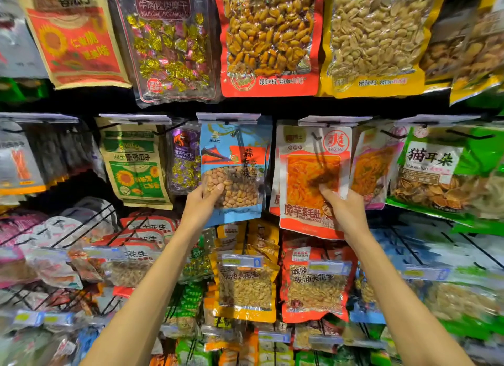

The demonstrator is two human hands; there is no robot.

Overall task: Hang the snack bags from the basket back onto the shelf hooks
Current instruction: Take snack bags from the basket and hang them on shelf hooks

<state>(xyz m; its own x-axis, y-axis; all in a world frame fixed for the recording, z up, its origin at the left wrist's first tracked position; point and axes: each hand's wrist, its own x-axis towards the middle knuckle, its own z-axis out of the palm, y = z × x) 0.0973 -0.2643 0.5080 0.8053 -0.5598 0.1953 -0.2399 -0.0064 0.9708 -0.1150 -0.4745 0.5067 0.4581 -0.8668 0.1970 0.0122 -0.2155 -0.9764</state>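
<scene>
A blue peanut bag (235,171) hangs in the middle row under a clear price-tag holder (228,117). My left hand (203,202) grips its lower left corner, thumb across the clear window. To its right hangs an orange-red snack bag (313,180) with a black hook (317,144) showing in front of its top. My right hand (342,207) holds that bag's lower right part, thumb pressed on its front. No basket is in view.
Shelf hooks carry snack bags in all rows: seed bags (135,163) and purple candy (184,161) to the left, green crisp bags (441,171) to the right, big peanut bags (268,38) above, orange peanut bags (245,283) below. Wire racks (90,223) jut out lower left.
</scene>
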